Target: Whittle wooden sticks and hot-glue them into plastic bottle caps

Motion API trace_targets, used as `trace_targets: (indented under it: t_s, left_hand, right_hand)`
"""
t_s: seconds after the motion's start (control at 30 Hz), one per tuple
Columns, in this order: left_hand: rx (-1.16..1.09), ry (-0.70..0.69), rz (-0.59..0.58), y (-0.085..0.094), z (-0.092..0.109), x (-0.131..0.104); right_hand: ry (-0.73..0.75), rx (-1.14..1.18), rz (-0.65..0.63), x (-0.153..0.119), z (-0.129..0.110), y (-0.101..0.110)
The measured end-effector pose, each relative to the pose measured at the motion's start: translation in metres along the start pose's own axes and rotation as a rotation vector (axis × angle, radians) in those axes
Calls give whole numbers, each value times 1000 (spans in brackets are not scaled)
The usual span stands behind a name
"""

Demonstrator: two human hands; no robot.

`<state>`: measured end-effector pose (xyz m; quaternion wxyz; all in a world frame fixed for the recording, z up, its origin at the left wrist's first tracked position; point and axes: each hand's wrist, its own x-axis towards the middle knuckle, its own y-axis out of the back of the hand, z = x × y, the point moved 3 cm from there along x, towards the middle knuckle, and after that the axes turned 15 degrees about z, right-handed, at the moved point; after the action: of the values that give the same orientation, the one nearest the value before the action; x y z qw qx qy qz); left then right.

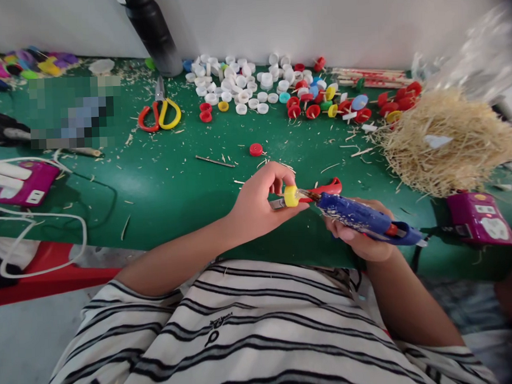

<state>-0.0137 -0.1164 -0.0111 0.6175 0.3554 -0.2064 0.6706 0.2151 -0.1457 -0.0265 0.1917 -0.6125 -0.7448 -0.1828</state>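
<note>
Near the front edge of the green table, my left hand [262, 200] pinches a small yellow cap [291, 196] between thumb and fingers. My right hand [362, 233] is wrapped round a blue glue gun [355, 214], whose nozzle points left and meets or nearly meets the cap. Behind the nozzle, red-handled scissors [330, 187] lie on the table, partly hidden by my left hand and the cap. A red cap [255, 150] sits beyond my hands, with a thin metal rod [215, 161] to its left.
White caps [241, 83] and red pieces [313, 111] spread along the back. Straw [451, 143] is heaped at right beside a purple box [481, 218]. Red-and-yellow scissors [159, 108], a black bottle [153, 36] and a white cable [84, 237] are at left.
</note>
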Motion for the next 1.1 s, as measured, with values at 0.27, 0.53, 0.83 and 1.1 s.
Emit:
trace_targets:
  t_s: [0.27, 0.53, 0.83, 1.1]
  left_hand:
    - [-22, 46, 24, 3, -2, -1]
    - [-21, 42, 29, 2, -2, -1]
    - [-46, 35, 37, 3, -1, 0]
    - [-45, 20, 36, 2, -1, 1]
  right_hand:
    - [-68, 25, 51, -5, 4, 3]
    - [-26, 34, 20, -1, -2, -1]
    - [-68, 0, 110, -7, 6, 6]
    - [-36, -17, 97, -2, -1, 2]
